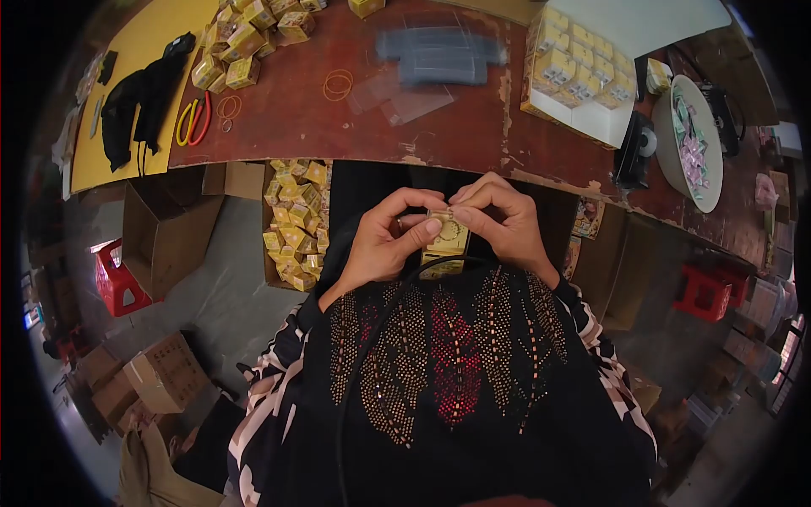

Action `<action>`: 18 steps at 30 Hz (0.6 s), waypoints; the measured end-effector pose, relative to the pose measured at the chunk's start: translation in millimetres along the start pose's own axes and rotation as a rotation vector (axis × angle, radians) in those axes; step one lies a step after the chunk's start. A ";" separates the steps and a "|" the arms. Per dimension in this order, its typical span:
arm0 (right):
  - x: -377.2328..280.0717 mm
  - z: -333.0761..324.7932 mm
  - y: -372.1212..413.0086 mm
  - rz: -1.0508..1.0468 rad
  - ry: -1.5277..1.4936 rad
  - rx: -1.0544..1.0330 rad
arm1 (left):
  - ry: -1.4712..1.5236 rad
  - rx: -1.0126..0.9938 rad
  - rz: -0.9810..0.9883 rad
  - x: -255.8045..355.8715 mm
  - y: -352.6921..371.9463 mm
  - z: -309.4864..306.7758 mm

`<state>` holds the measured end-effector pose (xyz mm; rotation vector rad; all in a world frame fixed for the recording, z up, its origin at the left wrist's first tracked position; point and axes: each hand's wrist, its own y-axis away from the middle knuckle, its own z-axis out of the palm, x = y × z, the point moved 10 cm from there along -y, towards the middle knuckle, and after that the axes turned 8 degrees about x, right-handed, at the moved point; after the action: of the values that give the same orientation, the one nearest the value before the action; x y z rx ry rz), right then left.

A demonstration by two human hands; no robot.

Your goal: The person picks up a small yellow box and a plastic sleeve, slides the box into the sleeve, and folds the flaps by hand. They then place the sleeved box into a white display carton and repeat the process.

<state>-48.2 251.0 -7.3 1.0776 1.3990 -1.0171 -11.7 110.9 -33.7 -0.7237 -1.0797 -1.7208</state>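
Note:
A small yellow box (447, 240) is held close to my chest, below the table's front edge. My left hand (384, 237) pinches its upper left part between thumb and fingers. On the other side my right hand (504, 221) has its thumb and fingertips closed on the box's upper right edge. The fingertips of both hands nearly meet at the top of the box. A round pattern shows on the box's face between the thumbs. Fine detail under the fingertips is hidden.
On the red-brown table (279, 135) lie yellow boxes (242, 72), clear plastic sheets (443, 57), rubber bands (338, 84) and pliers (200, 121). At right stand a filled tray (621, 127), a tape dispenser (634, 152) and a bowl (712, 190). A carton of yellow boxes (296, 224) sits below the edge.

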 end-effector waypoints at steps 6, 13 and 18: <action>-2.4 -0.9 11.6 -0.084 -0.033 -0.060 | -0.032 -0.025 0.024 2.2 -1.0 -1.3; -22.5 -123.4 -1.7 -0.082 0.150 0.446 | -0.122 -0.172 -0.070 25.7 -11.6 7.2; -35.5 -317.4 28.5 -0.179 0.483 1.133 | -0.137 -0.074 0.205 71.2 -29.3 12.6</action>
<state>-91.9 562.4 55.6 2.1453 1.2595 -1.8558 -65.8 98.3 21.1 -0.9766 -1.0007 -1.5603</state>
